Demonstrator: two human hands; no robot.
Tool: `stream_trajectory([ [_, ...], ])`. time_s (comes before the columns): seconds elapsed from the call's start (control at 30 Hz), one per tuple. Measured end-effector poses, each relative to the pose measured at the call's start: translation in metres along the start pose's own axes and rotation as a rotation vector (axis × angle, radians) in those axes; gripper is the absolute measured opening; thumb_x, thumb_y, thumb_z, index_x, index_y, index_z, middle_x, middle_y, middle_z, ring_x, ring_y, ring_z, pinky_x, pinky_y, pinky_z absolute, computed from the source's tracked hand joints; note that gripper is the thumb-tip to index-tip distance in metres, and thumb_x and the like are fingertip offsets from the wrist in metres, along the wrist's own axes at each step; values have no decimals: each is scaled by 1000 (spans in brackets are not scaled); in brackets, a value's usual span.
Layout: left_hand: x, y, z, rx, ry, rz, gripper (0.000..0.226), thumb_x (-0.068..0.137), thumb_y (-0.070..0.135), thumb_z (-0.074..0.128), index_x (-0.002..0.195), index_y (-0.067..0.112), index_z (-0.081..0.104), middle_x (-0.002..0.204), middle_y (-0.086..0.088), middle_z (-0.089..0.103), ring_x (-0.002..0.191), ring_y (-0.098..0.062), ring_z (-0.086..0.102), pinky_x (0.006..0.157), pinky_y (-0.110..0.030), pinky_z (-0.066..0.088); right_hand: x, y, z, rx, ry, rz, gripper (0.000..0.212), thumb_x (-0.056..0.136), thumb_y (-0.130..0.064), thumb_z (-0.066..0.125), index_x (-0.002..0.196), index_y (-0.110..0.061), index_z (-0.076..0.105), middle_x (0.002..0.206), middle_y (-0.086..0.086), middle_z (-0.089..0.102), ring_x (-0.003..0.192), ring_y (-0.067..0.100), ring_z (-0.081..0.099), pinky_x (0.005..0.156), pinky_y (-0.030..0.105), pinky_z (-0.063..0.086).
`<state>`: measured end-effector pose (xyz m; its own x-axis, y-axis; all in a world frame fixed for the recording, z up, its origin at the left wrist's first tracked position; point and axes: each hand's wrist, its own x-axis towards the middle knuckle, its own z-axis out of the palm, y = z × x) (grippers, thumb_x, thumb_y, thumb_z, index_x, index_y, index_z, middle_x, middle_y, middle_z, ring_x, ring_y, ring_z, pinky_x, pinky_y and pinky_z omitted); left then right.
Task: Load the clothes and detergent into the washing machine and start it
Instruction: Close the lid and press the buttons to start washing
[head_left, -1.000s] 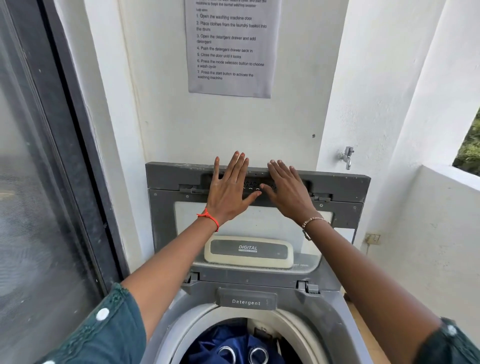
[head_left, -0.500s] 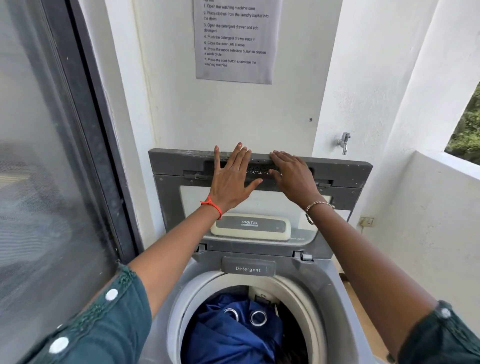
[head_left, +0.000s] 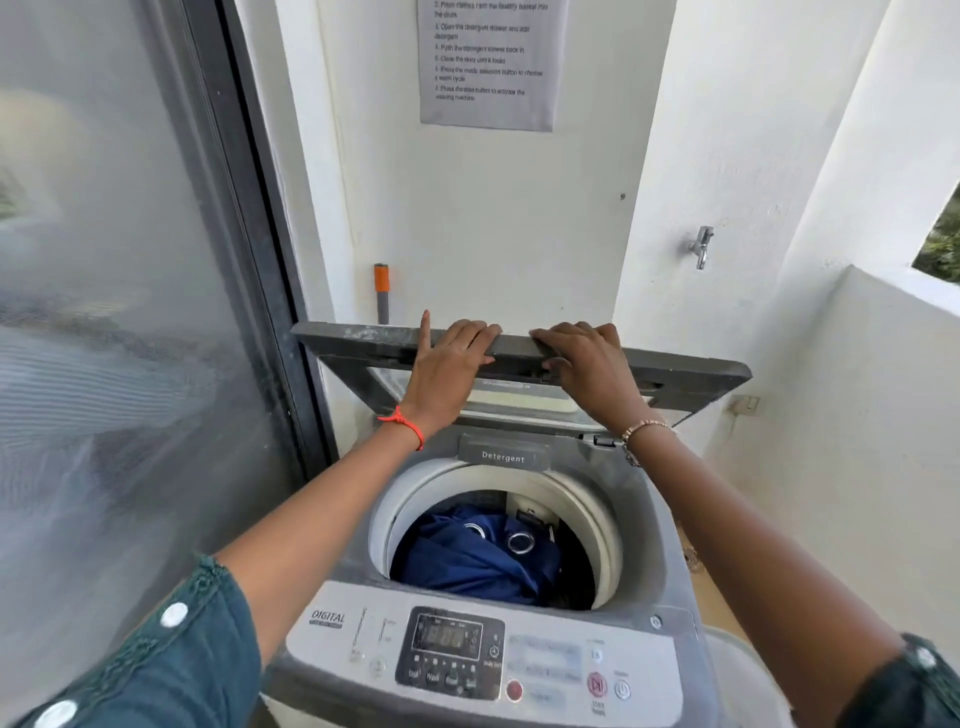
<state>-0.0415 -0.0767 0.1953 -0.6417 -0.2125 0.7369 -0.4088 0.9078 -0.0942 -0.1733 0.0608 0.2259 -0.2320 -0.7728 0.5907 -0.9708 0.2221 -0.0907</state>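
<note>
A grey top-loading washing machine (head_left: 660, 525) stands in front of me with its lid (head_left: 691, 376) raised and tilted toward me. My left hand (head_left: 449, 369) and my right hand (head_left: 589, 364) both curl their fingers over the lid's upper edge, side by side. Dark blue cloth with metal eyelets (head_left: 472, 558) lies in the drum. A closed drawer marked Detergent (head_left: 503, 456) sits behind the drum opening. The control panel (head_left: 452, 652) with a lit display and a red start button (head_left: 596, 684) runs along the front.
A glass sliding door (head_left: 130, 312) with a dark frame stands close on the left. A printed instruction sheet (head_left: 488, 62) hangs on the white wall. A tap (head_left: 701, 247) is on the right wall, above a low parapet (head_left: 883, 389). An orange-tipped pipe (head_left: 382, 291) rises behind the lid.
Both hands went from lying flat on the lid's inner face to hooking over its top edge. The lid has tipped down toward me, and the view has dropped to show the control panel.
</note>
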Motion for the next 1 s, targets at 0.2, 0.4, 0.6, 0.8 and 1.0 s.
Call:
stream_trajectory([
  [0.2,-48,9,-33,38,-416,57,52,94,16,43,144,23,29,149,-3,34,136,-23,32,111,-56,14,-49,-13,-2,66,-278,112,48,86,-34,58,133,-30,46,138,-1,50,125,23,43,96,41,25],
  [0.4,-102,9,-28,16,-725,93,64,87,60,26,145,42,7,158,0,7,143,-29,12,112,-58,14,-104,-22,22,-84,-514,106,89,82,-57,52,147,-13,9,150,10,27,136,29,26,108,55,21],
  [0.6,-151,18,-6,50,-795,164,68,85,60,42,131,53,-8,156,-9,12,140,-33,16,106,-66,18,-147,-27,61,-104,-606,100,95,70,-66,59,138,-11,23,131,12,38,118,29,38,97,49,32],
  [0.8,-167,18,6,31,-916,170,70,86,63,35,131,55,-18,153,-7,12,139,-31,14,108,-61,16,-168,-28,88,-77,-633,125,102,65,-62,67,142,-15,20,130,10,37,120,29,35,99,44,28],
  [1.0,-176,16,16,2,-946,173,74,79,70,23,117,61,-39,149,-5,12,133,-28,16,106,-61,19,-171,-27,92,4,-657,163,95,70,-50,67,143,-16,18,128,11,39,121,29,33,102,43,24],
])
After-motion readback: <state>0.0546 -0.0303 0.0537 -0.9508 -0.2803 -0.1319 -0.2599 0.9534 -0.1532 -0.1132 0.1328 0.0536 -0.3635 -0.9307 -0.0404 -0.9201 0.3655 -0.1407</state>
